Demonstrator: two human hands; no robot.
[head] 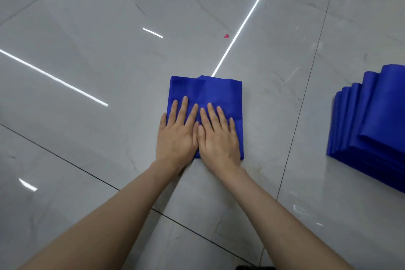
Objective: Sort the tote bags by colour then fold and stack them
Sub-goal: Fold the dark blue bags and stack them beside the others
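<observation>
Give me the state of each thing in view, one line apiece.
blue tote bag: folded, flat on the floor, under both hands.
left hand: flat, fingers straight, pressing the bag.
right hand: flat, fingers straight, pressing the bag beside the left hand.
stack of blue bags: folded, piled on the floor at right, untouched.
red scrap: loose on the floor beyond the bag.

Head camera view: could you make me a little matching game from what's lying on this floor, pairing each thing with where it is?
Things:
1. folded blue bag
2. stack of blue bags
3. red scrap
4. left hand

Places:
A. at the picture's right edge
B. flat beside the right hand, pressing down
C. lying alone, farther off
D. under both palms

Pairs: 1-D, 2-A, 3-C, 4-B
</observation>
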